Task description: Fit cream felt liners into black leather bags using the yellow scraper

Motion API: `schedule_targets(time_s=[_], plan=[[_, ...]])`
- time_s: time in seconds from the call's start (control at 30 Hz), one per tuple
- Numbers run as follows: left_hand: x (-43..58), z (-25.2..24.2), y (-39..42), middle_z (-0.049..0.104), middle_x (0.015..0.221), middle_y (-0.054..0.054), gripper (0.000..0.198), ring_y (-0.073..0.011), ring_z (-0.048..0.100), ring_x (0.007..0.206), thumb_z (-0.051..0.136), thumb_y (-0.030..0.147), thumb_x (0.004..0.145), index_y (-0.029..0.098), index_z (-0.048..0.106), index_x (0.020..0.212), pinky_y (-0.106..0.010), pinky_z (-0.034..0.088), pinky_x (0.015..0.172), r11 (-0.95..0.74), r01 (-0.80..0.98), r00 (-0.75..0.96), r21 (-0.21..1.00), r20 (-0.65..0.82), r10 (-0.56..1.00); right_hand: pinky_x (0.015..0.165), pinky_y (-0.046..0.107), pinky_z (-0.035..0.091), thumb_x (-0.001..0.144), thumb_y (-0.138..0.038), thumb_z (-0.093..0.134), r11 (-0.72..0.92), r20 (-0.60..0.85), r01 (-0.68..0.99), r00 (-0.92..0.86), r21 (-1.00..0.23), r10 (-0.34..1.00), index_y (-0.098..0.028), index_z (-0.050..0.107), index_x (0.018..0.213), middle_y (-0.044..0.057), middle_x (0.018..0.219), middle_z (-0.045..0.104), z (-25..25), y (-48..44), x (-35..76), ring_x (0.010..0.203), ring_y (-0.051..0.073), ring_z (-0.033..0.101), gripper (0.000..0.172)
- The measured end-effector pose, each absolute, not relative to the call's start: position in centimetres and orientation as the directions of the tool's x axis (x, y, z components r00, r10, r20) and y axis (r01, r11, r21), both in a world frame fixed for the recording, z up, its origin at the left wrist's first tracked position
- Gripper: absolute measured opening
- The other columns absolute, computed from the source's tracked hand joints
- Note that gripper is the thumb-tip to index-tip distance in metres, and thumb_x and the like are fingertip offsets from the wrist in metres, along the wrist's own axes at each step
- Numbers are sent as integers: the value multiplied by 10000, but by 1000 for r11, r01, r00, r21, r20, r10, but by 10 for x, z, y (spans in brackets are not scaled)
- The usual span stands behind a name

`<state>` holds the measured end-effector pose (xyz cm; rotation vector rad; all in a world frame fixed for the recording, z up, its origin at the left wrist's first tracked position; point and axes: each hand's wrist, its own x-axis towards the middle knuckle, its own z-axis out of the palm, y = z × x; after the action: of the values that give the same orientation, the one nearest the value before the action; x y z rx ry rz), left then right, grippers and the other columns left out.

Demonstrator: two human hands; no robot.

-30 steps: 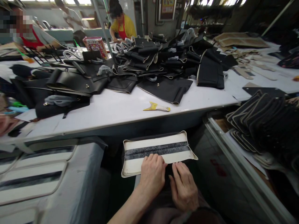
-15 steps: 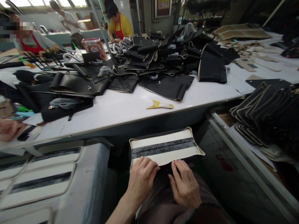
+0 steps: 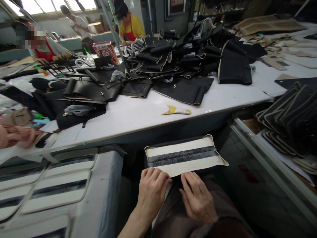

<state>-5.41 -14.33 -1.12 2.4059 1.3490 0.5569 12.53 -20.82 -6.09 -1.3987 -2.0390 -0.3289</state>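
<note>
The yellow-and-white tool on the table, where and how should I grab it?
Probably by its pale handle, with the right hand coming from above and the near side. The tool lies flat near the white table's front edge, its forked yellow end pointing left and black pieces behind it.

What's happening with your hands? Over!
Left hand, right hand both at near edge of cream panel. Dark stripe facing up. In the way: left hand, hiding one corner.
</note>
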Motion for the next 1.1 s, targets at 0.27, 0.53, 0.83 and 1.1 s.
schedule_targets(time_s=[0.27, 0.53, 0.83, 1.1], plan=[[-72, -10, -143, 632, 791, 18, 76, -210, 560, 935, 618, 257, 894, 225, 625, 825, -564, 203, 1135, -530, 728, 462, 435, 260, 848, 977, 457, 467, 898, -106, 495, 465, 617, 873, -288, -145, 733, 22, 616, 1204, 196, 1158, 649, -61, -204, 115, 1140, 309, 560, 353], [-75, -9, -134, 610, 789, -8, 124, -224, 556, 948, 556, 204, 909, 206, 585, 788, -607, 242, 1111, -531, 731, 509, 428, 176, 843, 1050, 436, 394, 905, -112, 430, 492, 594, 864, -343, -103, 727, -68, 622, 1248, 124, 1212, 657, -65, -200, 107, 1154, 269, 560, 396], [-77, -26, -135, 570, 904, -42, 126, -215, 546, 912, 634, 177, 858, 198, 529, 923, -376, 521, 804, -377, 659, 329, 651, 201, 923, 1069, 485, 323, 915, -150, 402, 483, 532, 875, -399, -21, 747, -72, 604, 1280, 134, 1217, 651, -70, -200, 103, 1114, 301, 557, 425], [-79, -31, -141, 221, 1570, -98, 446, -288, 157, 1468, 637, 182, 857, 233, 469, 1268, -549, 267, 1160, -303, 676, 292, 672, 133, 947, 1039, 484, 326, 924, -132, 369, 481, 558, 874, -364, -71, 745, -46, 637, 1228, 155, 1152, 675, -63, -198, 101, 1079, 302, 566, 415]])
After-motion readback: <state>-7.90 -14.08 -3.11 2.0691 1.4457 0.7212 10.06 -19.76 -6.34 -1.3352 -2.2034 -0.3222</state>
